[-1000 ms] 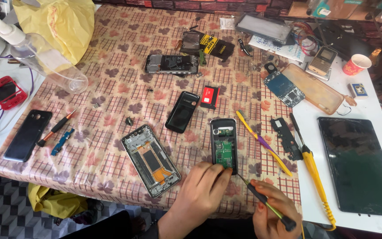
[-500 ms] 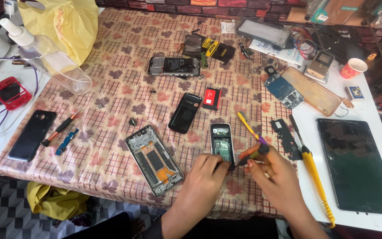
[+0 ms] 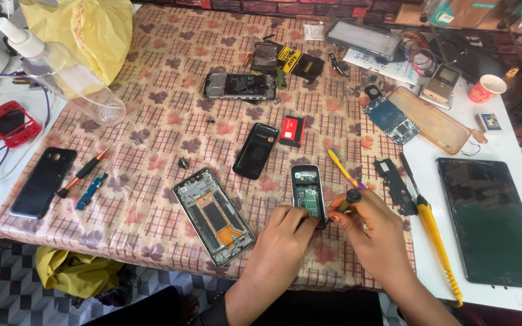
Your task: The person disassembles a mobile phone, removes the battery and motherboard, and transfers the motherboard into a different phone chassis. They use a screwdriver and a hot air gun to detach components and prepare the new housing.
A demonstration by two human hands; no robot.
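Right fingers [image 3: 341, 216]: pinched around the dark handle of a small screwdriver [image 3: 347, 200], tip angled down toward the lower end of the opened phone.
Right hand [image 3: 374, 232]: curled, clenched on the tool, at about 5 o'clock from the opened phone, wrist running off toward the bottom edge.
Left fingers [image 3: 294, 212]: pressed on the lower edge of the small opened phone [image 3: 308, 194], gripping and steadying it from the 7 o'clock side.
Left hand [image 3: 285, 238]: knuckles up, just beside the right hand, fingertips nearly meeting it over the phone's bottom end.
Opened phone: lay flat on the patterned tablecloth [image 3: 164, 121], back removed, green circuit board exposed, near the front edge of the table.
At 9 o'clock of the phone: a larger phone frame [image 3: 214, 216] with an orange flex strip, tilted.
At 11 o'clock: a black back cover [image 3: 255, 150], and just past it a small red battery [image 3: 292, 131].
At 1 o'clock: a yellow-handled tool [image 3: 341, 168], close to the right hand's knuckles.
At 3 o'clock: a black inner part [image 3: 396, 182], then a long yellow-handled screwdriver [image 3: 433, 230] lying toward the table edge.
Far at 3 o'clock: a dark tablet [image 3: 493, 220] on the white surface.
Far at 9 o'clock: a black phone [image 3: 43, 181] face down, with a red-tipped driver [image 3: 83, 172] and a small blue board [image 3: 93, 190] beside it.
At 12 o'clock, well apart: another stripped phone [image 3: 240, 86].
Far at 10 o'clock: a clear spray bottle [image 3: 61, 72] on its side and a yellow bag [image 3: 86, 30].
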